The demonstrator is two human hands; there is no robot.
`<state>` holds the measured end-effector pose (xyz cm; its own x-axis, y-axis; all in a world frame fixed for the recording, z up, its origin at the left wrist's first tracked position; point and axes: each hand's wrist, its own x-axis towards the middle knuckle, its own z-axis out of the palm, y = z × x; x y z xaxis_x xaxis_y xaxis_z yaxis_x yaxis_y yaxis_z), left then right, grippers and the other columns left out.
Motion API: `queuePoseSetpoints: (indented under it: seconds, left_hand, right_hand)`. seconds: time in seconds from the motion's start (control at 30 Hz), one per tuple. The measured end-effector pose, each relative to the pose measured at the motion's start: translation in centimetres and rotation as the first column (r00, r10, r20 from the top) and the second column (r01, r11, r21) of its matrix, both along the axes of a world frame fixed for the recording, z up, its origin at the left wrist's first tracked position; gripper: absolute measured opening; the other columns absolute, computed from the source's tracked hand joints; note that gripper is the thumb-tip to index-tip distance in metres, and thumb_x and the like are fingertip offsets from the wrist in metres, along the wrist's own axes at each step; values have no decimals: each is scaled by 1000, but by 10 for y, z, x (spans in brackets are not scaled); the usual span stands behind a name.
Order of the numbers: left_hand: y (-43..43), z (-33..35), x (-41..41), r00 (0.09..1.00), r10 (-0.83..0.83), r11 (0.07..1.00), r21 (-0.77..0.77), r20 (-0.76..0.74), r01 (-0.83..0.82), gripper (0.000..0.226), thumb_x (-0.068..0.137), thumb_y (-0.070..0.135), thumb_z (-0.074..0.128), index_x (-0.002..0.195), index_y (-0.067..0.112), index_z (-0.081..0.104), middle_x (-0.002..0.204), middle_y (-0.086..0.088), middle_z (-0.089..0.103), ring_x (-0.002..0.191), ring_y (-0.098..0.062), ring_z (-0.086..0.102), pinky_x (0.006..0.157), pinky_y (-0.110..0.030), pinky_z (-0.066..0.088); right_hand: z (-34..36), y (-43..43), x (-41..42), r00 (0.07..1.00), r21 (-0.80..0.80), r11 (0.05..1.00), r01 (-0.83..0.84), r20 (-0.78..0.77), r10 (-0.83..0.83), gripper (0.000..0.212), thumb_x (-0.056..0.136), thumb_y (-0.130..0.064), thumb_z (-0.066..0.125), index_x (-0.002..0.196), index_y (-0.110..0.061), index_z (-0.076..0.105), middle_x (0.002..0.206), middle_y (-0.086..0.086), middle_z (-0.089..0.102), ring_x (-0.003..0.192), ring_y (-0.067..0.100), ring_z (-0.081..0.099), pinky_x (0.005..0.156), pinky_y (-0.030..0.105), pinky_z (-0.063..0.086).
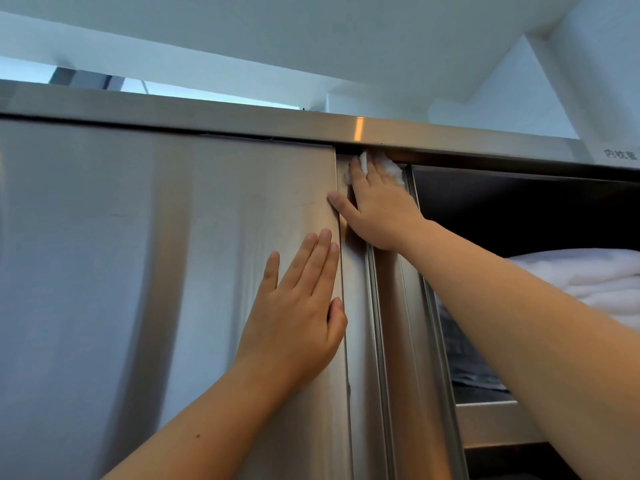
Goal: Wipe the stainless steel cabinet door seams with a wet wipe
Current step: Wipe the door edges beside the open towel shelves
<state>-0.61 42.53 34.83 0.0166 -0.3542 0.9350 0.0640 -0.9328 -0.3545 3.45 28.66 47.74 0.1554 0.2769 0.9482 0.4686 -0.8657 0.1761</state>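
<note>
White folded linen (pixel 585 275) lies inside the open cabinet at 3 o'clock. Left hand (pixel 294 306) rests flat, grip wide, on the steel door (pixel 138 254); right hand (pixel 377 209) presses the wet wipe (pixel 391 169) into the top seam at 12 o'clock.

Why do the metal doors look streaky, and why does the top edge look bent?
In the head view, the left cabinet door shows broad soft bands of reflected light, and a small orange glint sits on the top rail; the rail bows because of the wide-angle lens; the open compartment lies in deep shadow; the right hand pressing the wipe and the flat left hand are reasonably sharp.
</note>
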Motion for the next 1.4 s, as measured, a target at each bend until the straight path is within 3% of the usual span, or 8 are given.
queuePoseSetpoints:
  seconds: [0.33,0.5,0.77,1.4]
  left_hand:
    - [-1,1,-1,1000,28,1000,11,0,-28,59,87,31,27,138,2,36,146,-13,33,134,-22,24,104,-49,22]
    - [1,-6,-2,999,31,999,12,-45,-31,59,90,32,22,143,4,25,150,-10,20,139,-22,17,110,-45,17]
    - [10,-35,-9,997,71,996,47,-24,-69,59,88,29,28,137,-2,38,145,-19,33,135,-31,31,105,-53,26]
    - [-5,-102,-8,996,63,998,-6,-58,-64,59,91,28,29,140,-3,29,148,-20,28,137,-31,26,109,-47,21]
  right_hand:
    - [-39,-1,4,999,-9,999,-32,-6,32,74,95,-55,22,148,-8,-1,156,14,-6,144,24,-7,115,38,-1]
    - [-64,-1,2,996,4,996,-89,-28,89,70,97,-50,23,148,-9,-2,156,13,-9,143,22,-9,114,35,-3]
    - [-121,0,0,991,1,992,-126,-46,126,67,98,-44,24,148,-9,-3,155,13,-12,143,21,-12,111,29,-11]
    - [-211,-2,-6,982,-3,984,-178,-60,177,68,98,-43,30,146,-7,-1,155,15,-8,143,22,-12,113,31,-9]
